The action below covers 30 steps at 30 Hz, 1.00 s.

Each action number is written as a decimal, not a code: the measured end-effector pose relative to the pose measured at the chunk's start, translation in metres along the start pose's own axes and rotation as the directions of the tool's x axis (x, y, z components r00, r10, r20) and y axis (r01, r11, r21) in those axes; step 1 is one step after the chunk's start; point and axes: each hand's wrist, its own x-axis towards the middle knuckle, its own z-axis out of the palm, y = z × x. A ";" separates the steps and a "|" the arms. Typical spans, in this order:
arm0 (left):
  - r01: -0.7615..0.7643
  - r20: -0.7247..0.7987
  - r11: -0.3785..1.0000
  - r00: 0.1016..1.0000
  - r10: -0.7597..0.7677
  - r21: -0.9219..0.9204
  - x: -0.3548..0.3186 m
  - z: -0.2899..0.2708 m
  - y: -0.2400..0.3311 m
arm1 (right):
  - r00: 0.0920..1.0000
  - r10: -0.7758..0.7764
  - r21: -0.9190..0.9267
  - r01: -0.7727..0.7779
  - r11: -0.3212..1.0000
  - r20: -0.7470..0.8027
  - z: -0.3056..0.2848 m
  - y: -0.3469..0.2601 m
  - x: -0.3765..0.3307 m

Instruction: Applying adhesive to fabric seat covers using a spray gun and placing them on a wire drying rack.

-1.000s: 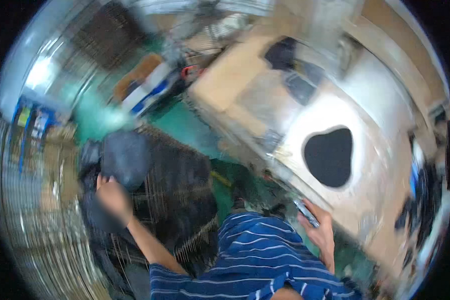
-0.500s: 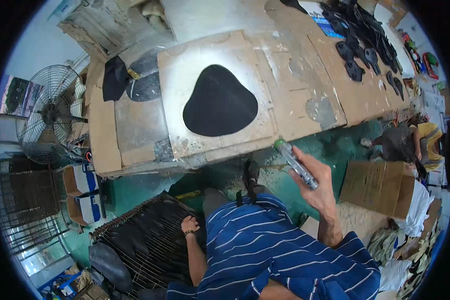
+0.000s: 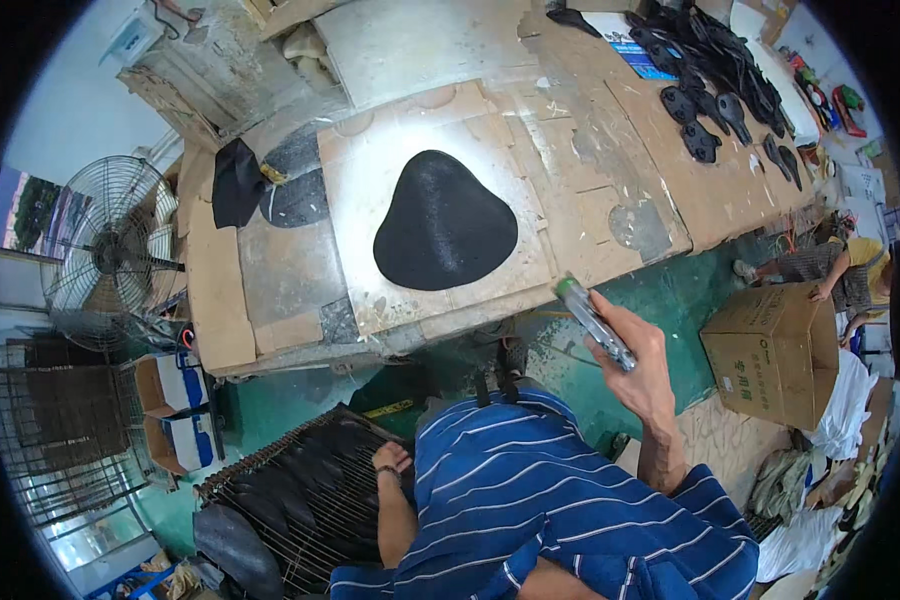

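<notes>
Since the frame half a second earlier, a pale speckled streak (image 3: 442,220) has appeared down the middle of the flat black rounded-triangular piece (image 3: 412,248), and a co-worker's hand (image 3: 820,291) has come onto the large brown cardboard carton (image 3: 755,350). The person's own hands show little displacement.

Position: the black piece lies flat on a whitened rectangular board (image 3: 355,275) on the cardboard-covered worktop (image 3: 582,247), narrow end pointing away from the person.

Right hand (image 3: 638,352): fingers clamped around a clear-and-silver cylindrical tool with a green end (image 3: 594,323). The green end is near the front edge of the worktop, apart from the black piece.

Left hand (image 3: 392,458): at the dark wire rack (image 3: 270,450), fingers loosely bent; whether they grip anything cannot be told.

Step in hand (judgement): surface work on the black piece appears to be under way, with the streak confined to its middle band. The next move would call for steady control of the tool over the plain black sides, without shifting the piece on its board.

Markings: dark printing appears on the carton; a blue-and-white printed sheet (image 3: 647,63) lies partly under small black parts (image 3: 705,105). Wording is not transcribed. No label can be made out on the tool.
</notes>
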 end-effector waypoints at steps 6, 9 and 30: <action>-0.138 0.033 0.989 0.990 0.140 -0.049 0.024 0.011 0.052 | 0.983 0.142 -0.099 -0.131 0.987 0.116 -0.012 -0.010 -0.041; -0.100 0.072 0.995 0.993 0.098 0.029 0.037 0.019 0.058 | 0.969 0.088 -0.024 -0.085 0.996 0.232 -0.001 -0.015 -0.049; 0.039 0.015 0.996 0.999 -0.040 0.074 0.004 0.015 0.038 | 0.995 0.002 -0.063 0.005 0.998 0.103 0.025 -0.031 0.005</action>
